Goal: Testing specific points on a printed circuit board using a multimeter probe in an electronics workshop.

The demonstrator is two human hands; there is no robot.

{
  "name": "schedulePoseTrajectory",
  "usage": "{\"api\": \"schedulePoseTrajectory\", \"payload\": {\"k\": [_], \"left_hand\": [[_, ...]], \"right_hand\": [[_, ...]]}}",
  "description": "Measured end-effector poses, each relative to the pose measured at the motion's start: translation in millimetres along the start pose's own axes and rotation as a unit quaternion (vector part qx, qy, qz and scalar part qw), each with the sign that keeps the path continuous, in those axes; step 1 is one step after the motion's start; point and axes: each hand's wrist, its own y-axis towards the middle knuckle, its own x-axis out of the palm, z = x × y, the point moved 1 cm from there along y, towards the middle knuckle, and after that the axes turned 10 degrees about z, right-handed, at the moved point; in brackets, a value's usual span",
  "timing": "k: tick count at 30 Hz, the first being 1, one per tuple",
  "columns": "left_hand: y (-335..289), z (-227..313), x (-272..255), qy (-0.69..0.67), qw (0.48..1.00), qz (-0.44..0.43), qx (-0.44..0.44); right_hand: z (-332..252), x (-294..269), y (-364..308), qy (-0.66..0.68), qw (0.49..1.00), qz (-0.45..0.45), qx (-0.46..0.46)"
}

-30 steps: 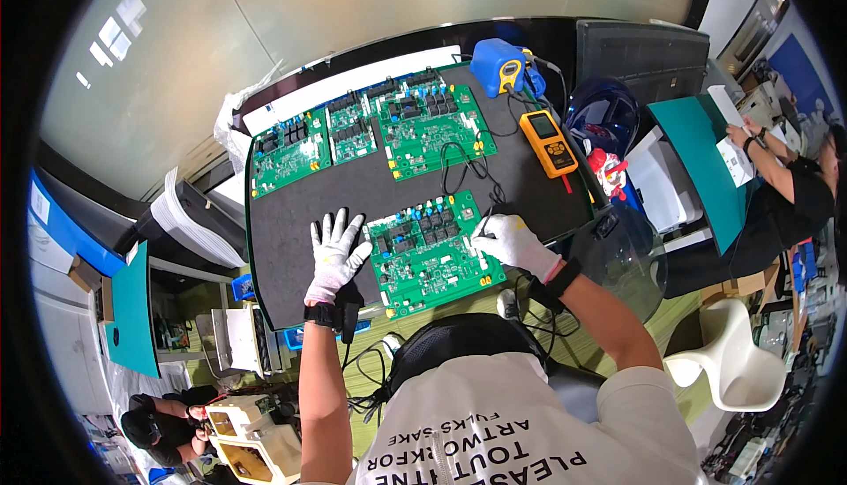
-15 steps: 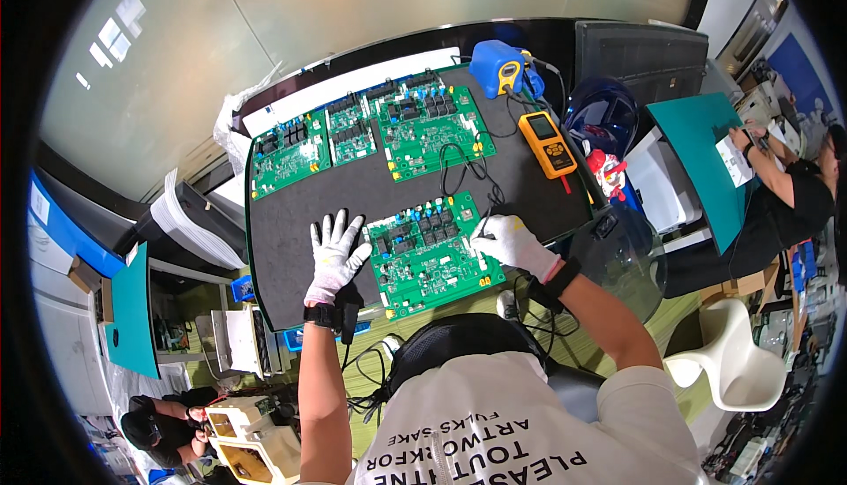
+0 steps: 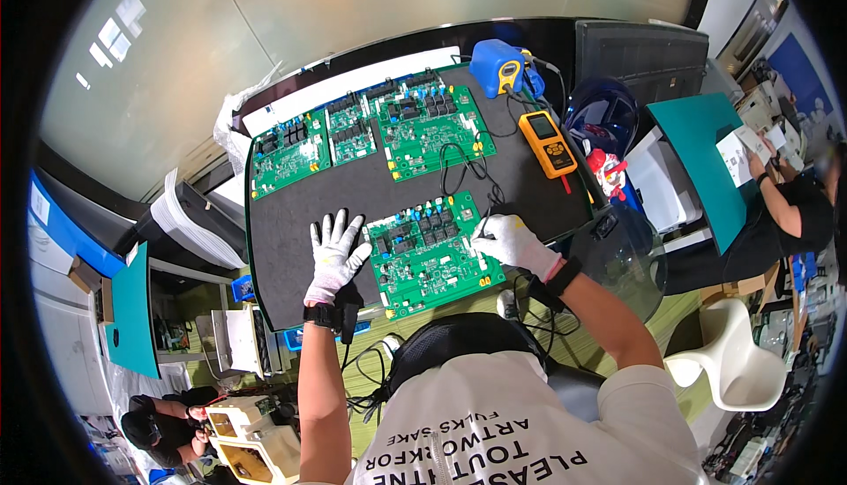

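My gloved left hand (image 3: 335,251) lies with its fingers spread wide on the dark mat (image 3: 282,238), thumb at the left edge of the near circuit board (image 3: 430,257); I cannot tell whether they touch. That board lies flat between my hands, nearer me than the row of far circuit boards (image 3: 353,142). My right hand (image 3: 512,242), fingers drawn together round a slim dark tool (image 3: 485,219), is over the board's right edge. An orange meter (image 3: 548,145) lies farther right.
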Motion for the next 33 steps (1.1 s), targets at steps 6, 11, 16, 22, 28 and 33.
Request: {"api": "schedulePoseTrajectory", "payload": {"k": [6, 11, 16, 22, 28, 33], "left_hand": [[-0.4, -0.8, 0.3, 0.001, 1.0, 0.001, 0.0], [0.0, 0.2, -1.2, 0.0, 1.0, -0.007, -0.003], [-0.7, -1.1, 0.2, -0.004, 1.0, 0.004, 0.0], [0.5, 0.8, -0.3, -0.005, 1.0, -0.004, -0.004], [-0.2, 0.4, -0.1, -0.004, 1.0, 0.006, -0.001], [-0.5, -0.2, 0.6, -0.004, 1.0, 0.009, 0.002]], "right_hand": [[2.1, 1.7, 0.2, 0.0, 1.0, 0.002, -0.004], [1.4, -1.4, -1.1, 0.022, 1.0, -0.001, 0.02], [2.6, -1.1, -2.8, 0.003, 1.0, -0.004, 0.001], [2.6, -1.4, -3.2, -0.012, 1.0, -0.013, 0.004], [3.1, 0.1, -3.7, -0.014, 0.999, -0.003, -0.028], [2.5, -0.2, -3.7, -0.021, 0.999, -0.007, -0.033]]}}
